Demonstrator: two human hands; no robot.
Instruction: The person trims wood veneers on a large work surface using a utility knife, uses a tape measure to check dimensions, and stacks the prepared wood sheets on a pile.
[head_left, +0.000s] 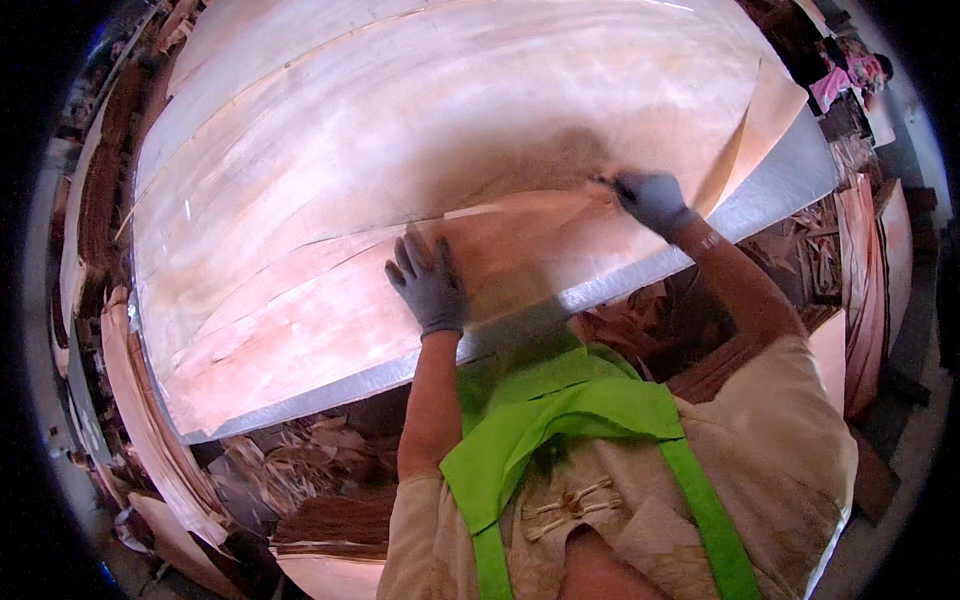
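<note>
Along the near side of a shiny grey metal-topped table point(785, 185), a thin pinkish-tan wood-veneer strip point(330, 300) is lying against a broad, pale cream veneer sheet point(350, 150); whether their edges are overlapping is hard to tell. Handling this edge well probably means pressing the strip flat close to the spot being worked, using light, even force, and not lifting the thin margin, which could split. The left hand point(430, 285), in a dark grey glove, is resting palm down on the strip with its fingers spread, its forearm running almost straight up from below. The right hand point(650, 200), in a similar glove, is reaching farther out by the strip's far edge, its elbow bending outward; blur is hiding whether its fingers are pinching anything.
</note>
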